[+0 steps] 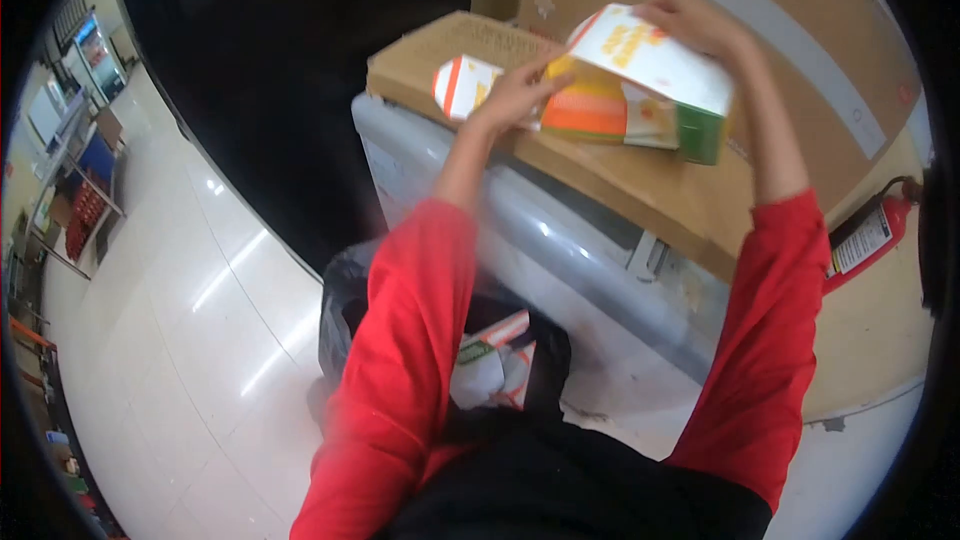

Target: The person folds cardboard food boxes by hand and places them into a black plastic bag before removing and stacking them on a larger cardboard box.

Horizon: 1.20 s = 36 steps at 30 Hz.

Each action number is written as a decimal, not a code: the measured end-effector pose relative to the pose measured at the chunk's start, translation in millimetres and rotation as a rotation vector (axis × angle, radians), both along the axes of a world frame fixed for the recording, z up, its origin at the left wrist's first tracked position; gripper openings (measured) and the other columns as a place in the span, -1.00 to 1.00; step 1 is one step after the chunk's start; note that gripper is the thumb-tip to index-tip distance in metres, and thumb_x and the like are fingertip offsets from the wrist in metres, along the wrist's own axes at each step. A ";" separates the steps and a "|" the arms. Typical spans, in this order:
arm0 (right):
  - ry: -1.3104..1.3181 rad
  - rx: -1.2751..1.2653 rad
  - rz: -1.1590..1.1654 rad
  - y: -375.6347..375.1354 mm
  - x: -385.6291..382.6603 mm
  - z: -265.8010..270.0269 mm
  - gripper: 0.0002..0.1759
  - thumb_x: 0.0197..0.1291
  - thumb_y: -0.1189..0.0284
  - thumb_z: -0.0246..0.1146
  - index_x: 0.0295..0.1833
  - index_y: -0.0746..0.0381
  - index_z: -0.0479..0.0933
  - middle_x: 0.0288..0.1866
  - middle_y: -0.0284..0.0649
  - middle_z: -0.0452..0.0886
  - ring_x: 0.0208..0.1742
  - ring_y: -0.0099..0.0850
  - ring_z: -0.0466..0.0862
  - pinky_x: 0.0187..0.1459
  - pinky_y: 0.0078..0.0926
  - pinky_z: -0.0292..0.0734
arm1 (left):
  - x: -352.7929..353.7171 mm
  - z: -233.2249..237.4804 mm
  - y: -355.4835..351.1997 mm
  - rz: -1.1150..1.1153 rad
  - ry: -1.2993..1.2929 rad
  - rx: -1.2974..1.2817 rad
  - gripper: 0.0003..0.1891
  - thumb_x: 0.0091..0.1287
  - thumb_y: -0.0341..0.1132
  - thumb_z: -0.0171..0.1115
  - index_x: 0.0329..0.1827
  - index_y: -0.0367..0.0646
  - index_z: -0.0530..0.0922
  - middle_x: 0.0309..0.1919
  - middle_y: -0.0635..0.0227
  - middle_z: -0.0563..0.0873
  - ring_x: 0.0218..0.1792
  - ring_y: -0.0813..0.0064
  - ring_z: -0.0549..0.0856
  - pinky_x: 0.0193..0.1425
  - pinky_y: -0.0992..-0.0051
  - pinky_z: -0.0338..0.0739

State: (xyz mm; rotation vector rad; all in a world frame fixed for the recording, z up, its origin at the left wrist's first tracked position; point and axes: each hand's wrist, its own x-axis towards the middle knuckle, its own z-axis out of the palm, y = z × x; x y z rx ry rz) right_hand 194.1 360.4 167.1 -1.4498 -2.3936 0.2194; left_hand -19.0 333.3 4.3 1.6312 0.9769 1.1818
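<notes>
The box (590, 110) lay between the two hands, on the flat carton (650, 185) or just above it; I could not tell which. Its long axis ran left to right across the person's front, dipping a little toward the green end on the right.

The left hand (515, 100) was at the box's left end, thumb and forefinger parted against it. The right hand (695, 28) arched over from the far side, fingers bent onto the white top panel, so it was the nearer of the two to the green end. Whether either hand truly pinched the card I could not tell (both were blurred, and the right thumb was hidden).

Left of the left hand, a white flap (462, 88) with an orange stripe stuck out; its join to the box was covered. A grey cabinet (530, 235) stood under the carton, and below, near the body, a black bag (345, 300) held printed card (495, 365).
</notes>
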 end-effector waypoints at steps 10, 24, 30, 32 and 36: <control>-0.168 0.178 0.034 80.7 -87.3 -49.2 -0.46 0.11 -0.13 0.04 -0.12 0.07 0.63 -0.14 -0.14 0.64 -0.08 -0.22 0.62 -0.01 -0.29 0.45 | 4.6 -7.8 9.7 0.070 -0.001 0.112 -0.26 0.25 0.17 0.05 0.29 -0.27 0.26 0.20 0.21 0.40 0.21 0.39 0.36 0.26 0.46 0.21; -0.054 -0.504 0.297 80.2 -37.0 -7.7 -0.51 -0.02 0.35 0.27 0.09 0.26 0.50 -0.03 -0.18 0.61 -0.12 -0.43 0.61 -0.07 -0.52 0.51 | 7.3 -12.7 24.5 0.157 -0.216 0.030 -0.32 0.28 0.08 0.02 0.21 -0.41 0.32 0.13 0.12 0.47 0.13 0.39 0.44 0.23 0.50 0.23; 0.150 -0.565 0.405 81.3 -33.9 -39.2 -0.39 -0.18 0.40 0.41 0.10 0.30 0.47 -0.05 -0.23 0.61 -0.06 -0.48 0.58 0.02 -0.58 0.45 | 9.2 -6.1 12.2 0.154 -0.256 0.009 -0.40 0.25 -0.04 0.13 0.19 -0.36 0.34 0.11 0.21 0.49 0.12 0.46 0.44 0.20 0.54 0.26; 0.127 -0.307 0.401 92.2 -40.8 -51.6 -0.48 -0.11 0.20 0.36 0.00 0.23 0.55 -0.09 -0.19 0.63 -0.08 -0.39 0.60 -0.01 -0.50 0.46 | 8.1 -7.9 10.7 0.174 -0.230 0.011 -0.36 0.22 -0.04 0.16 0.23 -0.33 0.29 0.15 0.26 0.45 0.17 0.46 0.41 0.23 0.54 0.23; 0.176 0.286 -0.081 46.9 -53.5 -60.9 -0.40 -0.03 -0.14 0.16 -0.08 0.11 0.60 -0.10 -0.07 0.61 0.00 -0.18 0.57 0.11 -0.23 0.36 | 8.5 -9.6 10.2 0.206 -0.256 0.028 -0.44 0.21 -0.09 0.17 0.15 -0.33 0.37 0.07 0.26 0.51 0.09 0.47 0.47 0.17 0.52 0.28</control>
